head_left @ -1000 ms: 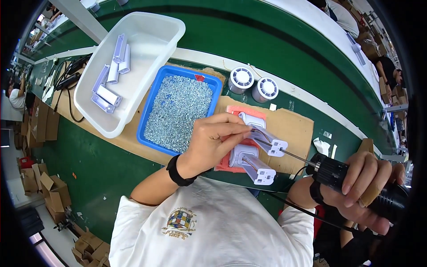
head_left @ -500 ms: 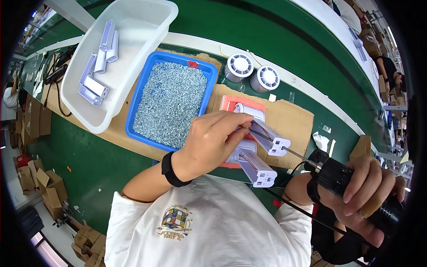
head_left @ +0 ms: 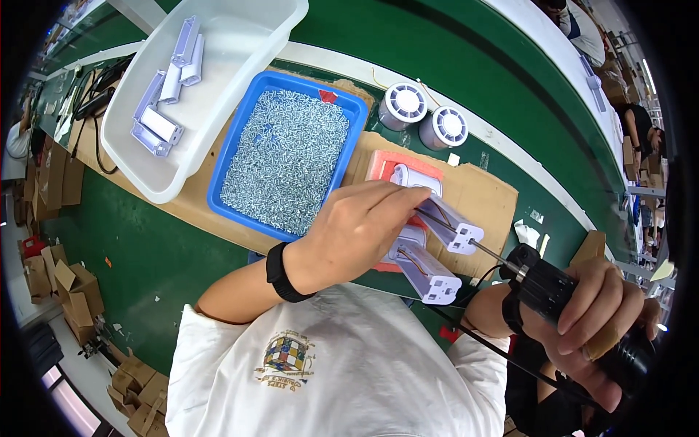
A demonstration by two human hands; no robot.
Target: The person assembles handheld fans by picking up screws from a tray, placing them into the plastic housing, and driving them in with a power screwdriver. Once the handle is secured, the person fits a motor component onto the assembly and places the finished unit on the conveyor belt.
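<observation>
My right hand (head_left: pixel 601 313) grips a black corded electric screwdriver (head_left: pixel 546 290). Its long thin bit runs leftward through the end of a pale lilac plastic housing (head_left: pixel 461 234) and along its open channel, where wires show. At the housing's inner end my left hand (head_left: pixel 353 229) has thumb and fingers pinched together near the bit's tip; what they hold is hidden. Nearer to me lies a second lilac housing (head_left: pixel 429 275), also with wires in its channel. Both housings join round lilac bodies set in a pink foam holder (head_left: pixel 380 164), partly covered by my left hand.
A blue tray (head_left: pixel 358 109) full of small silvery screws (head_left: pixel 284 156) stands left of the foam. Beyond it, a white tub (head_left: pixel 164 193) holds several lilac housings (head_left: pixel 162 127). Two round vented lilac units (head_left: pixel 403 105) stand behind. Cardboard (head_left: pixel 491 197) covers part of the green bench.
The view has shifted slightly, so the bench things sit a little farther right and higher. Both hands keep their places at the housing and on the screwdriver.
</observation>
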